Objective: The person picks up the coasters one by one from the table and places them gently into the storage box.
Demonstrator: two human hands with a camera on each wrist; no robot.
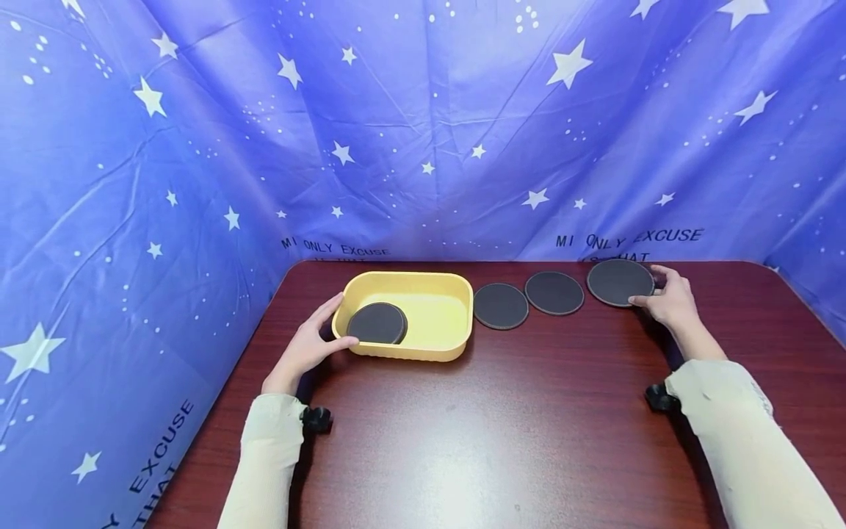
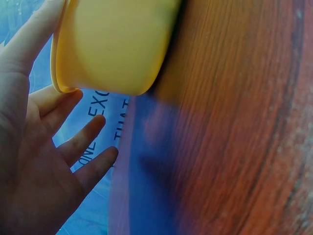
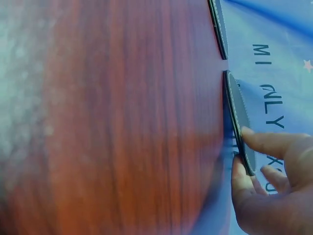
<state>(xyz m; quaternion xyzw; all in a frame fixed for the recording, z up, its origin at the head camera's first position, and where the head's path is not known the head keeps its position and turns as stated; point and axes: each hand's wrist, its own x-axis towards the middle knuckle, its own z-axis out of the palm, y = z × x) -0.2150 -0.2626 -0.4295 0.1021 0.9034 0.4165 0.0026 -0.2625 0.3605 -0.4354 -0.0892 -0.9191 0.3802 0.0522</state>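
While the desk point(image 1: 502, 441) spread out before you, both your forearms point(image 1: 747, 426) reached forward over it, set wide apart. The yellow box point(image 1: 426, 351) stood at the left of the row. Your left hand point(image 1: 307, 347) spanned its left end, thumb at the near side, fingers extended and loosely spread, seemingly steadying it without clenching. Your right hand point(image 1: 675, 300) was nearly closed, thumb above and fingertips beneath, pinching the right edge of the rightmost coaster point(image 1: 620, 283), which looked raised on that side. Two flat coasters point(image 1: 554, 293) lay between it and the box, and at least one inner coaster point(image 1: 375, 323) rested in the box's left part. The step in hand looked like picking up the pinched piece; if the box was its place, the next move called for a steady grip and a leftward carry above the two others.
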